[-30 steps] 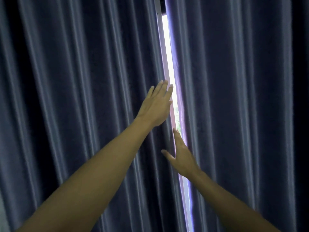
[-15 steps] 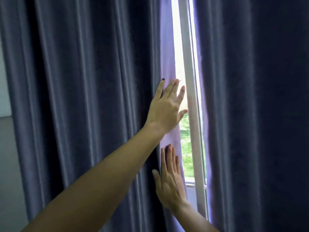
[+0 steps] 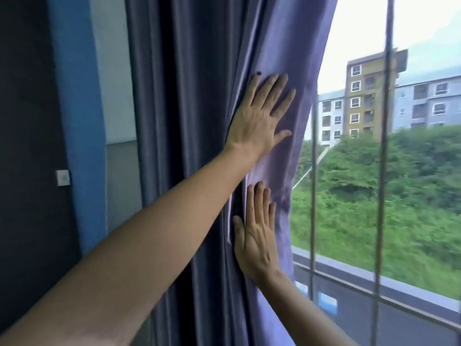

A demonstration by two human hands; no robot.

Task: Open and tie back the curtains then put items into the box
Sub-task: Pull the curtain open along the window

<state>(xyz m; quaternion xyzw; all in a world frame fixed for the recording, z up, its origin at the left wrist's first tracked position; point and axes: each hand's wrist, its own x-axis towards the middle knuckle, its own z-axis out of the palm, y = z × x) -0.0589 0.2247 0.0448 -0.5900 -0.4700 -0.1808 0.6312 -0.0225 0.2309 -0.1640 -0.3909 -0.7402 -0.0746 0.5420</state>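
Note:
The left curtain (image 3: 199, 96), dark blue-purple and pleated, is bunched toward the left side of the window. My left hand (image 3: 259, 118) lies flat on its inner edge with fingers spread. My right hand (image 3: 257, 231) is pressed flat on the same edge lower down, fingers together and pointing up. Neither hand grips the cloth. The right curtain and the box are out of view.
The uncovered window (image 3: 374, 171) has vertical metal bars (image 3: 383, 146) and shows buildings and a green slope outside. To the left stand a blue wall strip (image 3: 77, 121), a grey wall panel (image 3: 119, 96) and a small white wall switch (image 3: 62, 177).
Both hands have pushed the left curtain far to the left. The narrow gap has become a wide open window, and the right curtain has left the view.

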